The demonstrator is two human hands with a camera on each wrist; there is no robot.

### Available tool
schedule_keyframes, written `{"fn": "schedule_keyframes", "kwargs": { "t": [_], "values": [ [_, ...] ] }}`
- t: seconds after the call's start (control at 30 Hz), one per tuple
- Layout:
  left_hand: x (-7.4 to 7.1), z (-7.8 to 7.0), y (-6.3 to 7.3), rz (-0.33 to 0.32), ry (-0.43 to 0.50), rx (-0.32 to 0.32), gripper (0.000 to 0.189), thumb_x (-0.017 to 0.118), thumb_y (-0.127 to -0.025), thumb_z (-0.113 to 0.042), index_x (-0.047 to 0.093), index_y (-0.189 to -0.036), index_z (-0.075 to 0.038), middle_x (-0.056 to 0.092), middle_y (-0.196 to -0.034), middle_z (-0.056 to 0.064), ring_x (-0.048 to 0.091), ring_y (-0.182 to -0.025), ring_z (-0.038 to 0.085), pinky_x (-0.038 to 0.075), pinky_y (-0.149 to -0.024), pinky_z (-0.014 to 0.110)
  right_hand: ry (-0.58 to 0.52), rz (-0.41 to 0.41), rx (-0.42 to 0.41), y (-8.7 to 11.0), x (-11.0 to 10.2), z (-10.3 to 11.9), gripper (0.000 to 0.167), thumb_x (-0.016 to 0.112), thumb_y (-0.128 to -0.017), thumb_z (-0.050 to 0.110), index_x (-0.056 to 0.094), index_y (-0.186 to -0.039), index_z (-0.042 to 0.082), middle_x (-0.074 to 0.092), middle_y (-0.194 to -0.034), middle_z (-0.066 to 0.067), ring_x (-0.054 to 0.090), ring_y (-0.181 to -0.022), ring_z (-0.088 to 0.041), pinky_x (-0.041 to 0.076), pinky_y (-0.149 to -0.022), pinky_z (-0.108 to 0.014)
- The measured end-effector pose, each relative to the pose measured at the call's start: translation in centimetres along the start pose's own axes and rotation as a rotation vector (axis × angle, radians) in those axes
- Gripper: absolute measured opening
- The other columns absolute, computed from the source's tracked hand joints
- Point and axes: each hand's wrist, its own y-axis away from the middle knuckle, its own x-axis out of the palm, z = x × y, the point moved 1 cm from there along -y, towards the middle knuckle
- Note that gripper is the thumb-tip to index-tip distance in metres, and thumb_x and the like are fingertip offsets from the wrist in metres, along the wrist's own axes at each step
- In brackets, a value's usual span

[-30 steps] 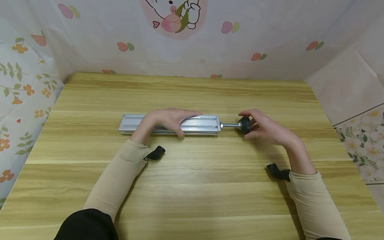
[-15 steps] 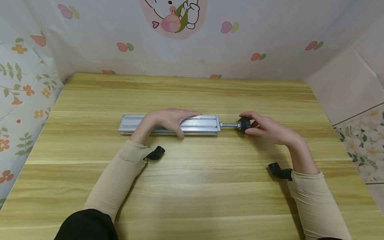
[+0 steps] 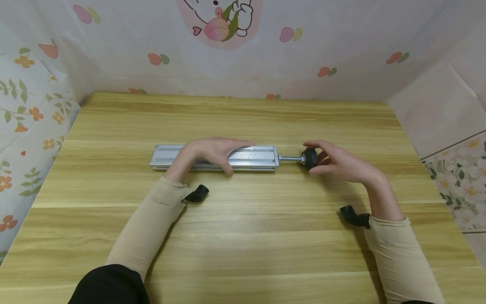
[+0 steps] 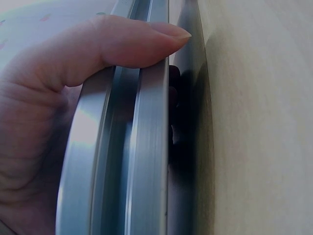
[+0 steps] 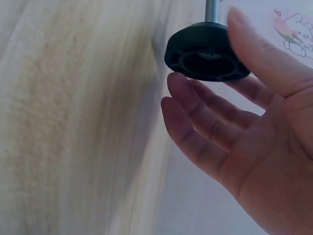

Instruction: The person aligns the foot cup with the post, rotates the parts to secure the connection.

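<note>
A silver aluminium profile (image 3: pixel 252 157) lies lengthwise across the middle of the wooden table. My left hand (image 3: pixel 212 151) grips it from above, with the thumb over the near side and the other fingers beyond the far side. In the left wrist view, the thumb (image 4: pixel 132 44) crosses the grooved face of the profile. From the right end plate a threaded rod (image 3: pixel 291 158) with nuts sticks out, carrying a black levelling foot (image 3: pixel 310 158). My right hand (image 3: pixel 339 162) holds the foot by its rim, thumb on one side and fingers curled round the other. Its hollow underside faces the palm.
The wooden table (image 3: pixel 247 245) reaches back to a wall hung with a printed curtain (image 3: pixel 243 71). Black camera mounts stick out from the left sleeve (image 3: pixel 152 223) and the right sleeve (image 3: pixel 398 249), low over the tabletop.
My right wrist has shifted slightly to the right, and its thumb and fingers have changed position a little round the foot. The left hand and the profile have stayed where they were.
</note>
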Motion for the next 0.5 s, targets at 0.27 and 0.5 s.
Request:
{"fn": "schedule_keyframes", "kwargs": {
  "t": [0.27, 0.5],
  "values": [
    [-0.01, -0.08, 0.01, 0.001, 0.006, 0.006, 0.108, 0.075, -0.071, -0.016, 0.022, -0.165, -0.025, 0.045, -0.159, 0.002, 0.049, -0.115, 0.021, 0.042, -0.101, 0.039, -0.022, -0.025, -0.016, -0.65, 0.45, -0.13, 0.078, 0.079, -0.088, 0.011, 0.037, -0.153, 0.005, 0.043, -0.153, -0.021, 0.060, -0.116, -0.035, 0.053, -0.097, -0.051],
    [0.01, -0.07, 0.02, 0.000, 0.010, 0.008, 0.109, 0.076, -0.072, -0.015, 0.022, -0.165, -0.024, 0.042, -0.162, 0.003, 0.048, -0.117, 0.022, 0.042, -0.104, 0.041, -0.026, -0.024, 0.002, -0.66, 0.36, -0.07, 0.074, 0.077, -0.091, 0.015, 0.037, -0.152, 0.005, 0.045, -0.151, -0.019, 0.061, -0.116, -0.033, 0.053, -0.096, -0.044]
  ]
}}
